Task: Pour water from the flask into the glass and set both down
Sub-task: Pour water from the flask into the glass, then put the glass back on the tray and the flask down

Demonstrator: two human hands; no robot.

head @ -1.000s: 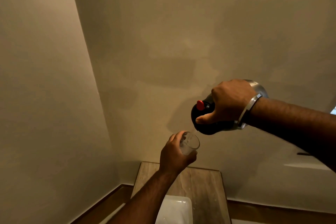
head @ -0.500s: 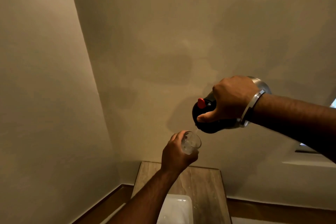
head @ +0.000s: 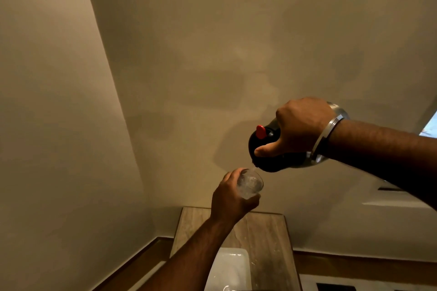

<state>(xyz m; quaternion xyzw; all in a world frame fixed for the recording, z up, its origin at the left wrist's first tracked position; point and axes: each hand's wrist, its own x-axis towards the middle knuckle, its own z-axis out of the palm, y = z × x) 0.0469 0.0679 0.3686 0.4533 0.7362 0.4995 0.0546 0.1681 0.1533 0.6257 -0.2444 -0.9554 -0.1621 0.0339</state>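
My right hand [head: 300,127] grips a steel flask [head: 272,158] with a black top and a red button, tipped down to the left. A thin stream of water runs from its spout into a clear glass [head: 249,185], which holds some water. My left hand [head: 230,198] is wrapped around the glass from the left and holds it in the air just below the spout, above the far end of a small wooden table [head: 267,236]. A metal bangle sits on my right wrist.
A white rectangular tray [head: 229,269] lies on the table near me. The table stands in a corner between two beige walls, with a wooden skirting along the floor. A ledge and a bright window edge show at the right.
The flask has tipped further and water now flows into the glass, which has filled a little. Both hands have stayed nearly in place.
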